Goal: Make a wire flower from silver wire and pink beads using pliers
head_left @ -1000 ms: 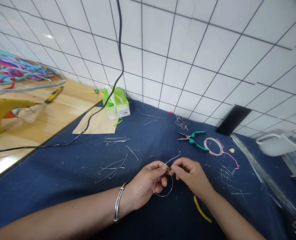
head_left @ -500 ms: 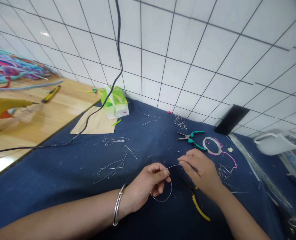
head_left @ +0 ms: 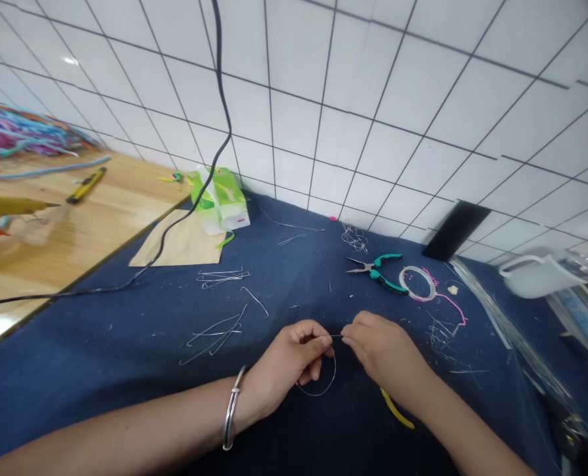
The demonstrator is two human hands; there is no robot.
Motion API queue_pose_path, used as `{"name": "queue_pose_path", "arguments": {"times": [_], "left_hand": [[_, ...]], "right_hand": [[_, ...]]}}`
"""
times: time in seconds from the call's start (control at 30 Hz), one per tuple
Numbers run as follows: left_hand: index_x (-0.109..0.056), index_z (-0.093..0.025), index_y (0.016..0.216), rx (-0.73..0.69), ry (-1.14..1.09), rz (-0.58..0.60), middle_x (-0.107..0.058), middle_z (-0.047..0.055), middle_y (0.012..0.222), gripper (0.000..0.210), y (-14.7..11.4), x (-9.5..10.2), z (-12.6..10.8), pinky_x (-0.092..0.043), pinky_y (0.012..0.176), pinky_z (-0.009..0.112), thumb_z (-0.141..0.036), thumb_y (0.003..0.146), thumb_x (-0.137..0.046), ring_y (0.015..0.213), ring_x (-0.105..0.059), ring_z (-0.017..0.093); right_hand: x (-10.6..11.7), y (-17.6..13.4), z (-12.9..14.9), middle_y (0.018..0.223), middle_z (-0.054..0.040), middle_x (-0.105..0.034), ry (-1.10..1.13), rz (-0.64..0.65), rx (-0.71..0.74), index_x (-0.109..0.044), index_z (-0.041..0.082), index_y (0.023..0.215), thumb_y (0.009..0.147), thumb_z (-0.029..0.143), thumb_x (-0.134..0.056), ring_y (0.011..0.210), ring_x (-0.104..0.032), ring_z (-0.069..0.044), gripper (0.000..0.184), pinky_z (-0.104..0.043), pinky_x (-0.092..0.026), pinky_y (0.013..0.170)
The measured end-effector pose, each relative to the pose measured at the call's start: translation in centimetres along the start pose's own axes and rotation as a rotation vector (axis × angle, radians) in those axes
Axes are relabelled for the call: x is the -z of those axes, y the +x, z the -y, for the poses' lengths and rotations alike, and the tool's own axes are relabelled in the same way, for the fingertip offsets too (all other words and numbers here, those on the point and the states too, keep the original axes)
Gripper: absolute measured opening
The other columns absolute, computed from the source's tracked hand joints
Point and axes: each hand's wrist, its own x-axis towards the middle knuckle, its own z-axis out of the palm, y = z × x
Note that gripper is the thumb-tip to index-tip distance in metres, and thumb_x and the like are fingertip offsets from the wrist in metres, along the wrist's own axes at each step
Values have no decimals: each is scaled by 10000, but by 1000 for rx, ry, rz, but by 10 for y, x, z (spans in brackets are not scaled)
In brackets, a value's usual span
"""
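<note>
A thin silvery wire (head_left: 332,378) curves in a loop below my hands. My left hand (head_left: 301,354) pinches it between thumb and forefinger. Close on its right, the fingertips of my right hand (head_left: 380,347) are closed on the same wire, and a short straight stretch shows between the two hands. Partly under my right hand and wrist lies a yellow-handled tool (head_left: 397,410); its head is hidden. Beyond that hand rest the teal-handled needle-nose pliers (head_left: 376,270), their jaws apart. Bent wire pieces (head_left: 219,337) lie left of my left hand.
A roll of tape (head_left: 417,284) with a pink cord, loose wire bits (head_left: 440,334) and a white jug (head_left: 539,276) are on the right. A black cable (head_left: 165,241) crosses by a green tissue pack (head_left: 221,205). A glue gun (head_left: 6,208) and yellow cutter (head_left: 86,185) sit left.
My right hand has moved left and slightly down, close to my left hand, so less wire shows between them. The whole view has shifted a little.
</note>
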Motion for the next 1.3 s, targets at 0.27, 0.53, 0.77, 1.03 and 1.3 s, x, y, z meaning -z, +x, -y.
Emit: {"name": "queue_pose_path", "arguments": {"times": [0.27, 0.53, 0.77, 1.03, 1.3], "left_hand": [[-555, -149, 752, -18, 10, -11, -456, -49, 466, 212, 0, 1, -1, -236, 375, 164, -354, 800, -528, 392, -371, 54], [-549, -142, 740, -17, -19, -1, -444, -54, 446, 218, 0, 0, -3, -226, 375, 167, -351, 802, -535, 389, -366, 51], [-553, -141, 739, -56, -76, -24, -448, -49, 480, 217, 1, 1, -3, -205, 380, 175, -347, 803, -544, 385, -323, 41], [-553, -140, 737, -55, -30, -26, -436, -49, 465, 236, 0, 1, -3, -213, 388, 179, -364, 810, -530, 393, -328, 47], [-548, -142, 722, -41, 71, -3, -430, -54, 432, 237, 0, 2, -1, -221, 378, 183, -360, 811, -520, 381, -347, 56]], "right_hand": [[4, 7, -1, 715, 29, -569, 334, 26, -157, -634, 227, 740, 787, 164, -529, 669, -531, -91, 132, -206, -390, 628], [4, 9, 1, 675, 24, -563, 552, 5, -320, -615, 205, 704, 773, 226, -529, 602, -525, -89, 112, -211, -389, 568], [-4, 12, -7, 538, 36, -534, 1032, 229, -484, -582, 176, 776, 761, 312, -546, 485, -516, -88, 141, -210, -423, 500], [-4, 9, -7, 653, 35, -569, 655, 162, -288, -622, 218, 763, 775, 231, -535, 596, -539, -92, 89, -206, -409, 561], [-11, 7, 4, 712, 17, -572, 353, -34, -60, -606, 207, 760, 822, 164, -480, 691, -519, -97, 146, -214, -385, 652]]}}
